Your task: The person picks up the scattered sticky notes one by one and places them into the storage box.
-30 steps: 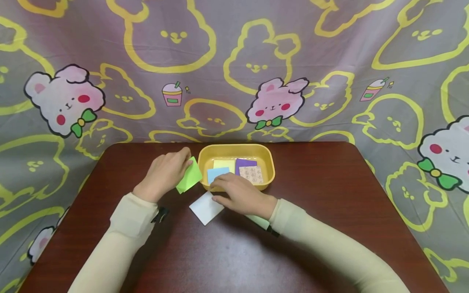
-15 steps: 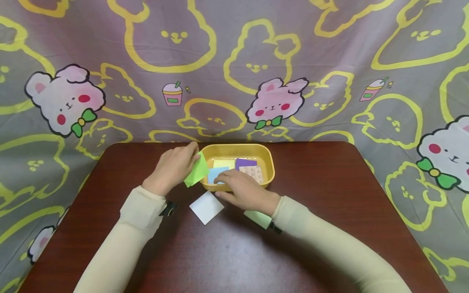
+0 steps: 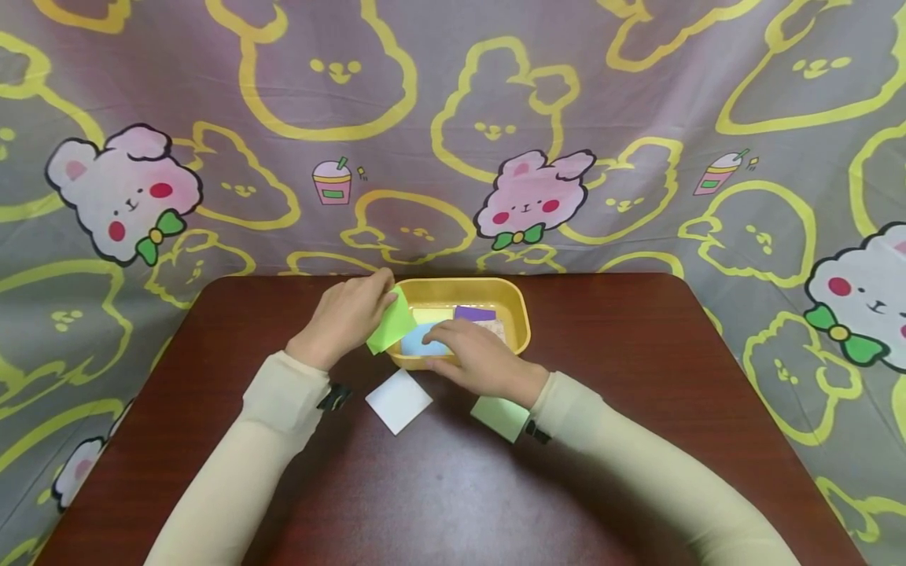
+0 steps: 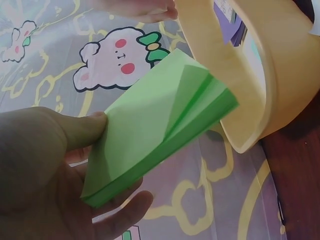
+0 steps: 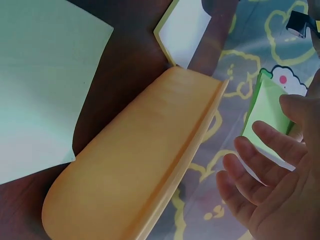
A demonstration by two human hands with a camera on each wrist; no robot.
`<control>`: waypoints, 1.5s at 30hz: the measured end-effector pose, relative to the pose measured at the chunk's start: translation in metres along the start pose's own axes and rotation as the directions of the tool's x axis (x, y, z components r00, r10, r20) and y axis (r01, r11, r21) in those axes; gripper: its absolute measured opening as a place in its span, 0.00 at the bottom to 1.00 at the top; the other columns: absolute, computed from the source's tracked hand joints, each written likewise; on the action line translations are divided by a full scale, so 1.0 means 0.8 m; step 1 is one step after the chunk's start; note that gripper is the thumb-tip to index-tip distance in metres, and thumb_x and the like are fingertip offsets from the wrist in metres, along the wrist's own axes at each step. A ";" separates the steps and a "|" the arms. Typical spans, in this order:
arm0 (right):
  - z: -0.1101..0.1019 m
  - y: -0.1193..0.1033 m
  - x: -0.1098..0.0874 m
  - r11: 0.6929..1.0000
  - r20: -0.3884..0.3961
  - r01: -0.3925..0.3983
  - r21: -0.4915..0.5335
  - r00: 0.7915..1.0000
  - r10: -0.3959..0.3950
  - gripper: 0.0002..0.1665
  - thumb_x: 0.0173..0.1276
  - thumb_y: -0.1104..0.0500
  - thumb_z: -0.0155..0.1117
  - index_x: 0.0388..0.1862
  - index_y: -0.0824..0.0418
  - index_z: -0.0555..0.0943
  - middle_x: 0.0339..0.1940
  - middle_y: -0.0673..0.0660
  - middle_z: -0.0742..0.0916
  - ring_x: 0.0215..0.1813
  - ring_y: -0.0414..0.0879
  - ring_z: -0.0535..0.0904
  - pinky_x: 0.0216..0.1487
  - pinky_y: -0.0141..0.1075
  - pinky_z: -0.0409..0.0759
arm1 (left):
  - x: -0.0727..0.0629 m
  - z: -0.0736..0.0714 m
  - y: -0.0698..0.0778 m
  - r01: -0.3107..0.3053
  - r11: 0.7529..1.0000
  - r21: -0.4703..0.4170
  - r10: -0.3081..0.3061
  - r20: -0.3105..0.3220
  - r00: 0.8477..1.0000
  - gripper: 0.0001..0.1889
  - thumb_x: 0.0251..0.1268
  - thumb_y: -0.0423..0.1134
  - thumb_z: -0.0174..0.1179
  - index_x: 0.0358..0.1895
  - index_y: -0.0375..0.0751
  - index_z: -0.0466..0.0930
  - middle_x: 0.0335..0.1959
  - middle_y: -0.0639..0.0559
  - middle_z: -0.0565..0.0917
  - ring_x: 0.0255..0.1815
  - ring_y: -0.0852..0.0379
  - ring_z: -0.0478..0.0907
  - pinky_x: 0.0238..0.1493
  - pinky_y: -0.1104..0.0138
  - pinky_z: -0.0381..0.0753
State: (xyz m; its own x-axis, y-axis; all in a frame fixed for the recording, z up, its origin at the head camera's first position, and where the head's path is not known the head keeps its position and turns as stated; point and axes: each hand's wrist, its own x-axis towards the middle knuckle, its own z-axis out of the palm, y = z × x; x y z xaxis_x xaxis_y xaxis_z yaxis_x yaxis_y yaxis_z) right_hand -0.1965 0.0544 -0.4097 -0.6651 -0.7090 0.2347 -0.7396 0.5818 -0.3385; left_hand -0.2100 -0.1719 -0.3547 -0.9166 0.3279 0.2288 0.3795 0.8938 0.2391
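Note:
My left hand (image 3: 343,318) pinches a bright green pad of sticky notes (image 3: 392,324) at the left end of a yellow plastic tub (image 3: 520,310). In the left wrist view the thumb lies on the face of this pad, with a top sheet lifting at one corner. My right hand (image 3: 484,360) hovers at the tub's front rim, fingers loosely bent and holding nothing. A light blue pad (image 3: 418,338) inside the tub is partly covered by the right fingers. Purple (image 3: 476,313), pale yellow (image 3: 433,314) and patterned pads also lie inside, the patterned one mostly hidden.
On the dark wooden table (image 3: 425,503), a white pad (image 3: 399,401) lies in front of the tub. A pale green pad (image 3: 499,417) lies beside the right wrist. Behind the table hangs a printed curtain (image 3: 418,165).
My left hand has moved right with the bright green pad, from beside the tub to over its left end. My right hand has shifted slightly right, uncovering more of the pale green pad.

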 end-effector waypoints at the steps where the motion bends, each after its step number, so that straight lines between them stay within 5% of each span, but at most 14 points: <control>1: 0.000 0.001 0.000 1.000 0.002 -0.005 -0.001 1.000 0.005 0.21 0.73 0.49 0.65 0.57 0.60 0.82 0.55 0.54 0.87 0.61 0.50 0.81 0.67 0.44 0.76 | 0.001 0.001 0.000 0.001 1.000 -0.001 -0.001 0.001 1.000 0.07 0.77 0.42 0.55 0.43 0.42 0.74 0.25 0.49 0.79 0.25 0.51 0.74 0.26 0.59 0.71; 11: -0.008 0.013 0.001 1.000 -0.027 -0.029 -0.002 0.999 0.029 0.19 0.72 0.50 0.66 0.56 0.59 0.82 0.51 0.55 0.87 0.49 0.50 0.83 0.55 0.44 0.80 | 0.011 0.003 0.004 -0.008 1.000 -0.010 0.008 0.010 1.000 0.07 0.78 0.42 0.54 0.45 0.42 0.74 0.27 0.48 0.81 0.25 0.52 0.74 0.27 0.59 0.72; 21: -0.018 0.024 0.003 0.997 -0.035 -0.078 0.011 0.996 0.079 0.20 0.72 0.51 0.66 0.56 0.61 0.82 0.55 0.57 0.87 0.61 0.54 0.81 0.66 0.49 0.76 | 0.028 0.009 0.015 0.004 1.000 -0.006 -0.003 0.063 0.998 0.07 0.78 0.42 0.55 0.46 0.43 0.74 0.27 0.48 0.80 0.26 0.51 0.74 0.28 0.60 0.71; 45: -0.014 0.040 0.001 0.994 -0.008 -0.105 0.004 0.994 0.105 0.22 0.74 0.50 0.63 0.58 0.62 0.82 0.58 0.59 0.87 0.64 0.56 0.80 0.69 0.50 0.74 | 0.047 0.047 0.016 -0.038 0.998 -0.045 0.045 0.155 0.987 0.06 0.77 0.41 0.55 0.42 0.44 0.74 0.27 0.50 0.77 0.28 0.53 0.74 0.30 0.61 0.70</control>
State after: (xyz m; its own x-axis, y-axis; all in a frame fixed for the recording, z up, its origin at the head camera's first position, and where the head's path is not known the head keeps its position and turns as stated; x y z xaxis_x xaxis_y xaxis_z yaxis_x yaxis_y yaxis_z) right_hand -0.2217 0.0764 -0.4103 -0.7399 -0.6406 0.2052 -0.6653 0.6515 -0.3647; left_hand -0.2446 -0.1367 -0.3787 -0.9072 0.4109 0.0905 0.4194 0.8660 0.2723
